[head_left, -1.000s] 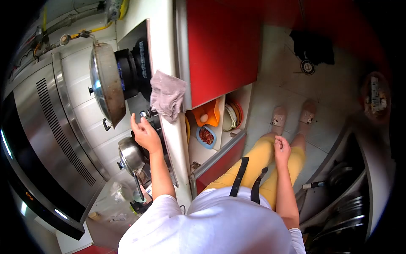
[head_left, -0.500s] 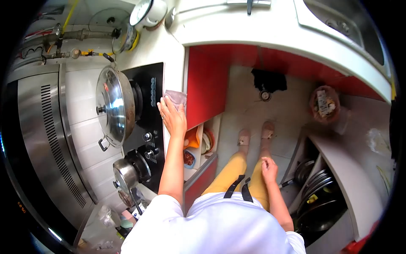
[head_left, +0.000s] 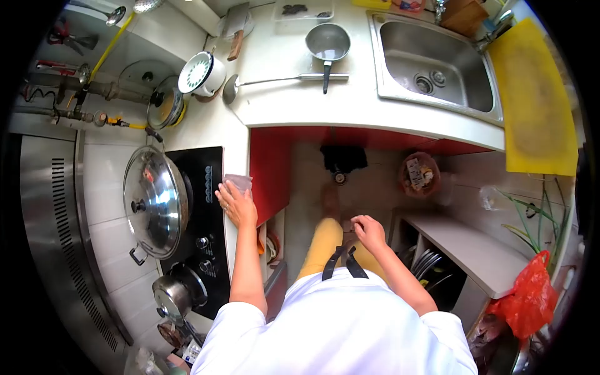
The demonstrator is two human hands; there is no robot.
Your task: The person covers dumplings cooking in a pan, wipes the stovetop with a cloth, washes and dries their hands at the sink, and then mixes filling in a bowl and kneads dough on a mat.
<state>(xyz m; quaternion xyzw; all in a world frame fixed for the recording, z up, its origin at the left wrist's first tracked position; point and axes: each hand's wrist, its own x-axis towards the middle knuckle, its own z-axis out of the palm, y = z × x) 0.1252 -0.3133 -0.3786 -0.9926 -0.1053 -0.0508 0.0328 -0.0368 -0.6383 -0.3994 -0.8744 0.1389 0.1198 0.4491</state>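
My left hand [head_left: 239,205] is pressed on a greyish-pink cloth [head_left: 240,182], fingers over its near part, on the white counter strip beside the black gas stove [head_left: 208,234]. A wok with a glass lid [head_left: 150,199] stands on the far burner, to the left of this hand. Nearer my body, a small lidded steel pot [head_left: 171,296] is at the other burner. My right hand [head_left: 370,232] hangs in the air in front of my body, its fingers loosely curled, with nothing visible in them.
On the counter lie a long ladle [head_left: 281,80], a small saucepan [head_left: 328,42] and a cleaver [head_left: 236,31], near a white enamel pot [head_left: 203,74]. A steel sink [head_left: 400,47] is at the right. Below are an open red cabinet door [head_left: 269,165] and a waste bin [head_left: 420,174].
The view has shifted, bringing the sink and more of the counter into sight. My left hand stays on the cloth near the stove edge. My right hand has moved forward from beside my leg.
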